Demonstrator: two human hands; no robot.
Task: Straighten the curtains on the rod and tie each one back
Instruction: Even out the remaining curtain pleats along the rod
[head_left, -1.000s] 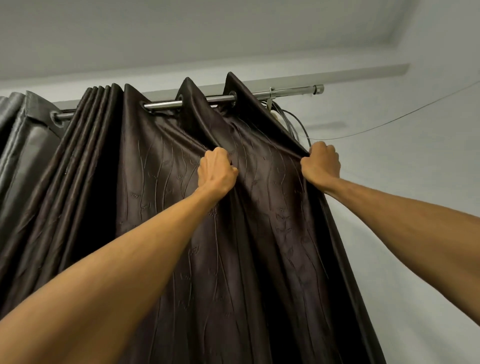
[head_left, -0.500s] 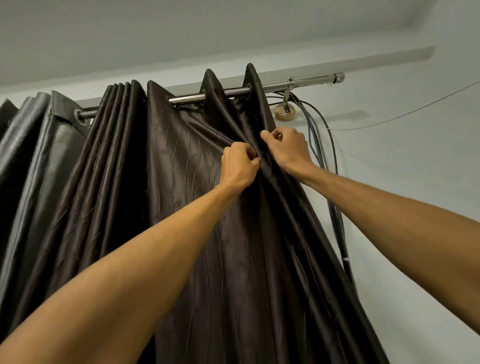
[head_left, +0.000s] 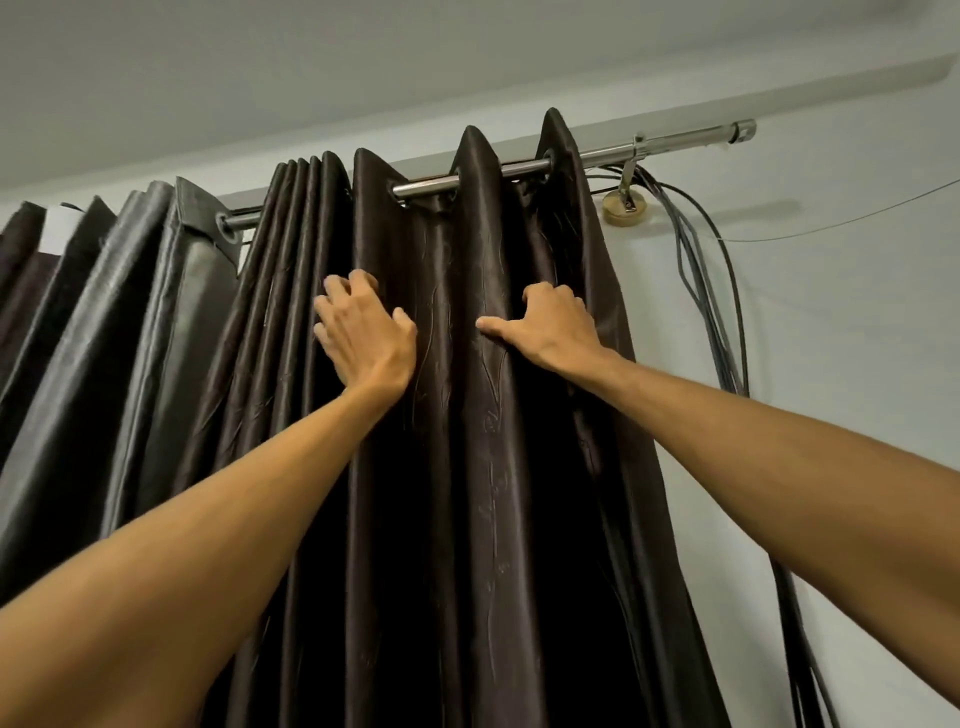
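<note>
I see both arms reaching up from the bottom corners toward the dark brown curtain, which hangs by its eyelets from the chrome rod just under the ceiling. Its top stands in folds: a tight bundle of pleats at its left side, then three wider peaks spread along the rod toward the right.

My left hand lies on the fabric with its fingers curled and slightly spread, fingertips hooked into the fold beside the tight bundle; it is not clenched, and I cannot tell whether it actually pinches cloth. My right hand presses on the rightmost fold, thumb stretched out to the left across the cloth, the other fingers bent over the fold's edge (they go partly out of sight there, so a true grasp is not certain).

To the left a second, greyer curtain hangs bunched on the same rod. At the right, the rod's bracket is fixed to the pale wall, and a bunch of grey cables drops from there along the curtain's right edge.
</note>
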